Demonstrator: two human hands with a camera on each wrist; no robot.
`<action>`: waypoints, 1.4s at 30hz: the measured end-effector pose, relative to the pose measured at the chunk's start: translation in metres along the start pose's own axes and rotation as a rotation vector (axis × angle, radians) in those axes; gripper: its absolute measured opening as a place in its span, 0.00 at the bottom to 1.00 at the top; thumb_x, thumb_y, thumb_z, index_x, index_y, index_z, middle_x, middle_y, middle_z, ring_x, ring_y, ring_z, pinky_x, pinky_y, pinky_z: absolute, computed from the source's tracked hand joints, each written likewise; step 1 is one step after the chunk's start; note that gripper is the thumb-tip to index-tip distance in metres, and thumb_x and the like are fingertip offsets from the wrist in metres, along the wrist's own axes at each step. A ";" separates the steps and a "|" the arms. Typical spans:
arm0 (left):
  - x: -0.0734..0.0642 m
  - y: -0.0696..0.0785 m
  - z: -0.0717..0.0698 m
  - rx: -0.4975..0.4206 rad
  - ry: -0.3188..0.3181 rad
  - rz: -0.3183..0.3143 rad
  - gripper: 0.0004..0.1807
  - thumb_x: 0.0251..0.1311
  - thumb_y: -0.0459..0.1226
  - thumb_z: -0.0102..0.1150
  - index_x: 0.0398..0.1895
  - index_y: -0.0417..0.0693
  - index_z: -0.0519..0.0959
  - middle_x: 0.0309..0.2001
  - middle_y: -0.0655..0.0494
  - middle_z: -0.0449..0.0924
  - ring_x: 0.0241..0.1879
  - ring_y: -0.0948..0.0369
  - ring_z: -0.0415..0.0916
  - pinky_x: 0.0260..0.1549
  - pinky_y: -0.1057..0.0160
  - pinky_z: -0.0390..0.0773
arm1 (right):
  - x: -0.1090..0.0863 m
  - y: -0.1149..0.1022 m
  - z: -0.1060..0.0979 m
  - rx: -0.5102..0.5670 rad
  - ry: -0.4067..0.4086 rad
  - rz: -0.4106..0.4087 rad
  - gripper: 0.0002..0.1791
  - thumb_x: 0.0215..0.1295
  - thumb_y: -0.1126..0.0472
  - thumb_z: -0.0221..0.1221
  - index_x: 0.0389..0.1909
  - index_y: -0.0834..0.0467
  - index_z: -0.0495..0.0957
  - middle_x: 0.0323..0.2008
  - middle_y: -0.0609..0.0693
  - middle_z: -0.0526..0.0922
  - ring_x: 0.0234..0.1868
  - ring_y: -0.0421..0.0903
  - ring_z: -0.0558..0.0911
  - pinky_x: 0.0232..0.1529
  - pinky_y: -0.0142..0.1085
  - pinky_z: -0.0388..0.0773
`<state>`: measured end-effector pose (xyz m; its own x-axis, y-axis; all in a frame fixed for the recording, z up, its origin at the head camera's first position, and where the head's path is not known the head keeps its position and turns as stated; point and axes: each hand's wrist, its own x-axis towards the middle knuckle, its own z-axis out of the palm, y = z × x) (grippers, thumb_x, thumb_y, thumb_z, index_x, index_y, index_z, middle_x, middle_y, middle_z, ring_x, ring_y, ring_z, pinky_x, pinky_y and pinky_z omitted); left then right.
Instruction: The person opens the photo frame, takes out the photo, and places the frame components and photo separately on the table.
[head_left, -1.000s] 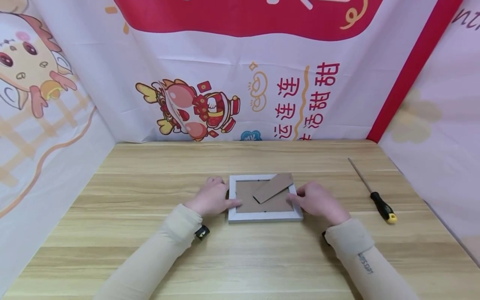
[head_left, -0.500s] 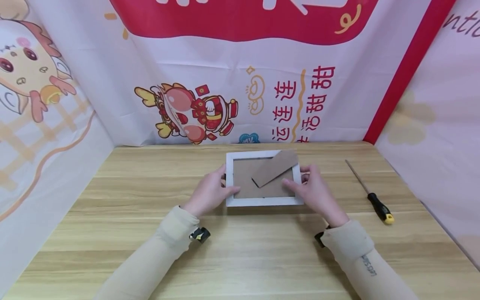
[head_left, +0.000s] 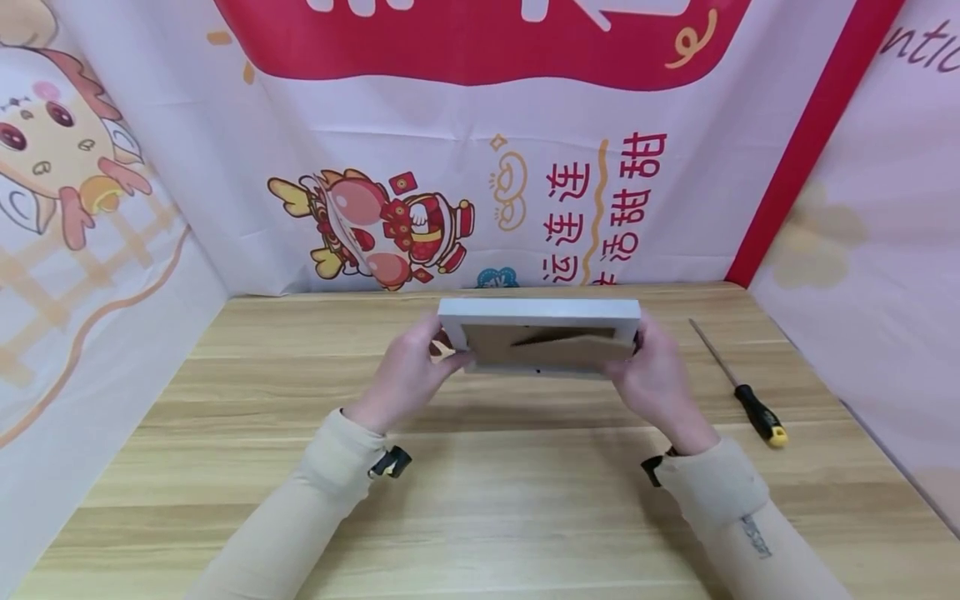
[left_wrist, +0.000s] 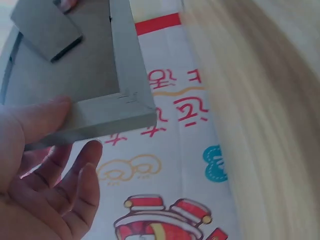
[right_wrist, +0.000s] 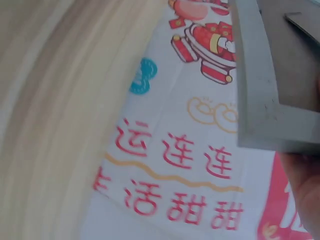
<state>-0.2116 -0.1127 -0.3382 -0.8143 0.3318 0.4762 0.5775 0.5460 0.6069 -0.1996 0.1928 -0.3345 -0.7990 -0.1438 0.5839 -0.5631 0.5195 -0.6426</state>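
Observation:
A white picture frame (head_left: pixel 538 310) is held up above the table, tilted so that one long edge faces the head camera. Its brown backing board (head_left: pixel 495 346) and stand flap (head_left: pixel 577 348) point toward the person. My left hand (head_left: pixel 405 371) grips the left end, thumb on the back side and fingers beneath, as the left wrist view shows. The opposite end is gripped by my right hand (head_left: pixel 656 379); in the right wrist view only part of that hand (right_wrist: pixel 305 185) shows below the frame's corner. The side facing away is hidden.
A screwdriver (head_left: pixel 757 412) with a black and yellow handle lies to the right on the wooden table (head_left: pixel 480 517). Printed white cloth (head_left: pixel 420 108) hangs behind the table, and more cloth lines both sides.
Both hands have lifted the picture frame off the table and tipped it from lying flat to steeply tilted, its long edge now toward the head camera. The screwdriver stays put.

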 end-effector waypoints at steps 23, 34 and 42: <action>0.004 0.003 -0.025 -0.844 -0.299 -0.592 0.33 0.72 0.48 0.54 0.75 0.45 0.62 0.58 0.43 0.78 0.42 0.54 0.83 0.40 0.60 0.82 | -0.004 -0.014 0.002 -0.142 0.218 -0.813 0.16 0.72 0.54 0.59 0.31 0.63 0.75 0.37 0.58 0.86 0.38 0.57 0.84 0.61 0.47 0.72; 0.001 0.009 -0.021 -0.976 -0.357 -0.537 0.30 0.68 0.37 0.59 0.70 0.39 0.63 0.56 0.40 0.78 0.45 0.52 0.83 0.45 0.55 0.82 | -0.003 -0.004 0.009 -0.239 0.241 -0.675 0.07 0.72 0.70 0.53 0.33 0.64 0.77 0.46 0.63 0.81 0.51 0.64 0.76 0.66 0.55 0.64; 0.002 0.006 -0.018 -0.884 -0.263 -0.559 0.32 0.66 0.39 0.63 0.70 0.41 0.64 0.59 0.41 0.76 0.48 0.51 0.82 0.48 0.55 0.81 | 0.003 0.002 0.001 0.090 0.076 0.024 0.22 0.70 0.76 0.47 0.64 0.63 0.70 0.57 0.61 0.75 0.55 0.50 0.77 0.54 0.40 0.78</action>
<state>-0.2088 -0.1225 -0.3223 -0.9022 0.4199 -0.0989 -0.1283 -0.0423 0.9908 -0.2034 0.1922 -0.3344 -0.7959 -0.0666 0.6017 -0.5637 0.4440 -0.6965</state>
